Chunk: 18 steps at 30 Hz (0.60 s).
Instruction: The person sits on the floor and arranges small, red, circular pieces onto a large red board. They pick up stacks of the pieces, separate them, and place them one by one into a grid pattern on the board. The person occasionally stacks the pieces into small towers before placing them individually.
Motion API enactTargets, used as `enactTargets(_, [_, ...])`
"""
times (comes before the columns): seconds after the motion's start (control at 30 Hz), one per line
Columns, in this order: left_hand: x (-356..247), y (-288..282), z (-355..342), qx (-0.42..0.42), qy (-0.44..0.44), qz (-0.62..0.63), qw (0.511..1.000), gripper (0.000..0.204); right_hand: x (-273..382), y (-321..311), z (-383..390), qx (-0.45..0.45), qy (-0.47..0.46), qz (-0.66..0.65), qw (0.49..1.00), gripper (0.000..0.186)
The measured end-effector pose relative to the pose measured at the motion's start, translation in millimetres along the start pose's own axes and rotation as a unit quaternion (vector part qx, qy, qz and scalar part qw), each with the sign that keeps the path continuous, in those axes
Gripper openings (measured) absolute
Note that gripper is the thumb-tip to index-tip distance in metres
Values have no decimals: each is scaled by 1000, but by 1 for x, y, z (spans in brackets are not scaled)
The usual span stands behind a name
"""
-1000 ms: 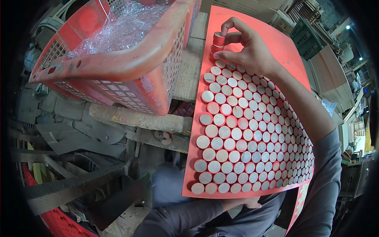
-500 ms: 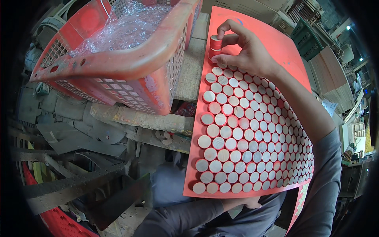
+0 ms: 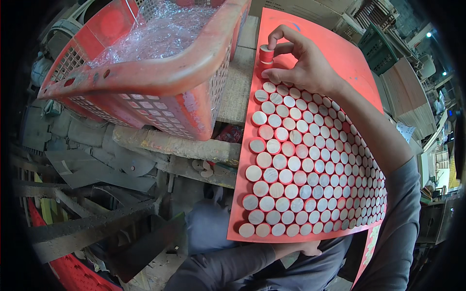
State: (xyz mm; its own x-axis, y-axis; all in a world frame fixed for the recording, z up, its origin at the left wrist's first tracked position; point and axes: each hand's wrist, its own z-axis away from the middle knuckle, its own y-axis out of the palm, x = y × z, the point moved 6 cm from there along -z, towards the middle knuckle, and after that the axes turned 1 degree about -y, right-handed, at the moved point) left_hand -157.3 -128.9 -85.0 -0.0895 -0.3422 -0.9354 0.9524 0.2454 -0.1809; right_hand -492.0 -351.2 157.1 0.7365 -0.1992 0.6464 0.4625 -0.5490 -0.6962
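At the far left corner of the disc rows, my right hand curls around a short stack of round wooden discs with red-painted sides. The index fingertip touches the top disc and the thumb lies by the bottom of the stack. Packed rows of similar discs, pale on top and red at the sides, stand on a red board. My left hand is low by the board's near edge, over my lap. Its fingers are mostly hidden under the board.
A worn red plastic basket holding crumpled clear plastic wrap stands left of the board, on rough planks. A cardboard box is behind the board. To the far right are a green crate and stacked sheets.
Almost nothing differs. The view has shifted slightly, and my right hand keeps the same grip on the stack of discs.
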Motion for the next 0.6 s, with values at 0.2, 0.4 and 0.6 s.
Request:
enactTargets(0.2, [7, 8, -11, -53, 21, -27, 998, 59, -6, -9, -1, -18, 14, -19, 1000, 40])
enactTargets(0.4, [18, 20, -23, -128, 44, -46, 990, 59, -12, -6, 2, 2, 83, -59, 995, 43])
enactTargets(0.6, [17, 23, -26, -5, -11, -2, 1000, 70, -10, -6, 4, -5, 42, 11, 999, 47])
